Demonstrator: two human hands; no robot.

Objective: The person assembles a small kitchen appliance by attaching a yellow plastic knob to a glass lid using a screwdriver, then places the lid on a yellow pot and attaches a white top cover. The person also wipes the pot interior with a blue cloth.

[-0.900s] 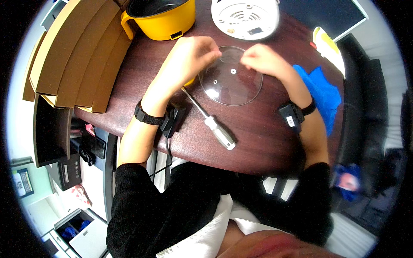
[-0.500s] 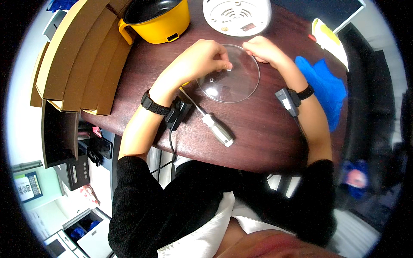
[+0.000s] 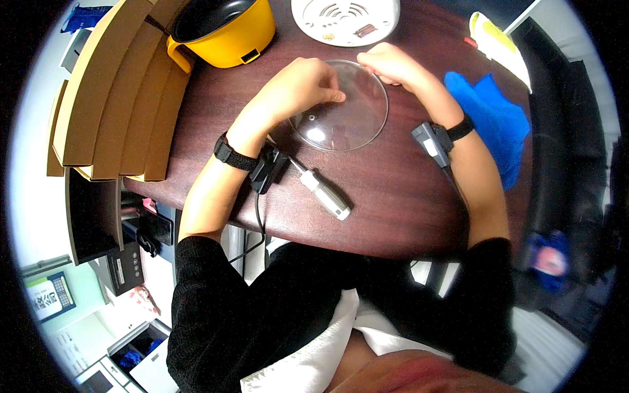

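A round clear glass lid (image 3: 354,126) with a thin rim is in front of me at the table's middle. My left hand (image 3: 303,85) reaches over its left part, fingers curled together near the lid's centre; what they pinch, if anything, is hidden. At the far right rim, my right hand (image 3: 391,63) is closed, its fingertips gripping the lid's edge. A screwdriver (image 3: 322,193) with a greyish handle lies nearer to me, its shaft pointing toward my left wrist. Each wrist wears a black strap with a small dark device.
A yellow pot (image 3: 226,36) with a dark inside stands at the far left, beside brown cardboard (image 3: 124,98). Behind the lid lies a white round appliance base (image 3: 347,19). To the right are a blue cloth (image 3: 491,124) and a white-and-yellow item (image 3: 495,46). The dark wooden table (image 3: 393,216) curves near me.
The table items appear shifted slightly left and up in the picture. My left thumb sits a little differently over the lid's centre. Both hands stay at the lid.
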